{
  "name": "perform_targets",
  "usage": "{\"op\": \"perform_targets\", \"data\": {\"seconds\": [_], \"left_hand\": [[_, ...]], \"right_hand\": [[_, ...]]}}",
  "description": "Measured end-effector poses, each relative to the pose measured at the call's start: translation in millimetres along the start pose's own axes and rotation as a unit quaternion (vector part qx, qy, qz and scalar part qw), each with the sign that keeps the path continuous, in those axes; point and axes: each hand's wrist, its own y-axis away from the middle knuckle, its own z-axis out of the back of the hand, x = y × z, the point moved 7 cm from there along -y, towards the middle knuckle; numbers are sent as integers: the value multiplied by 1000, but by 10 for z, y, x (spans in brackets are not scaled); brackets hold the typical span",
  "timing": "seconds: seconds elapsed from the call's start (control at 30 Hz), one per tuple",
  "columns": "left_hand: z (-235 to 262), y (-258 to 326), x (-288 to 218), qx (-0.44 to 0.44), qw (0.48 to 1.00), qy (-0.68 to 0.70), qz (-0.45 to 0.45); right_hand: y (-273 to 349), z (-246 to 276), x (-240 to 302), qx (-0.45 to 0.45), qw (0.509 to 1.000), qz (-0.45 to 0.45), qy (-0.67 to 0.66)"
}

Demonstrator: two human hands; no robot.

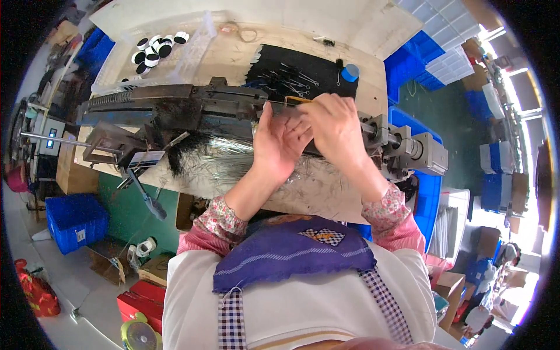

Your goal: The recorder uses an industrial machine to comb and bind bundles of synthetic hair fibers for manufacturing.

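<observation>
A thin yellow-handled wire brush (294, 100) is pinched in the closed right hand (333, 125) above the long dark metal machine (192, 108), seemingly for fine alignment. The left hand (279, 146), at 8 o'clock of the right, is half open, fingers steadying it. Loose black bristle fibres (189, 153) are heaped at 9 o'clock.

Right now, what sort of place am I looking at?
Most likely a small factory workshop. A long metal machine sits on a wooden bench strewn with black bristles and thin wires, blue crates are stacked on the floor around it, and both hands work at the machine.
</observation>
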Motion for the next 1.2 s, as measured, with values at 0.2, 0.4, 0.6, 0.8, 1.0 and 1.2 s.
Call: {"op": "perform_targets", "data": {"seconds": [0.2,0.4,0.6,0.8,1.0,1.2], "left_hand": [[-146,44,12,-38,998,-37,-28],[-114,121,-178,-43,993,-59,-92],[-161,133,-140,-75,988,-59,-125],[-84,117,-126,-80,989,-52,-115],[-111,169,-118,-57,989,-59,-120],[-97,202,-130,-55,987,-77,-132]], "right_hand": [[-108,-60,-565,33,964,-160,-212],[-316,-113,-301,27,995,-23,-94],[-225,52,-356,37,998,-1,-50],[-223,145,-90,10,997,57,-58],[-401,99,-407,13,995,-41,-94],[-391,-167,-390,95,980,-79,-156]]}}
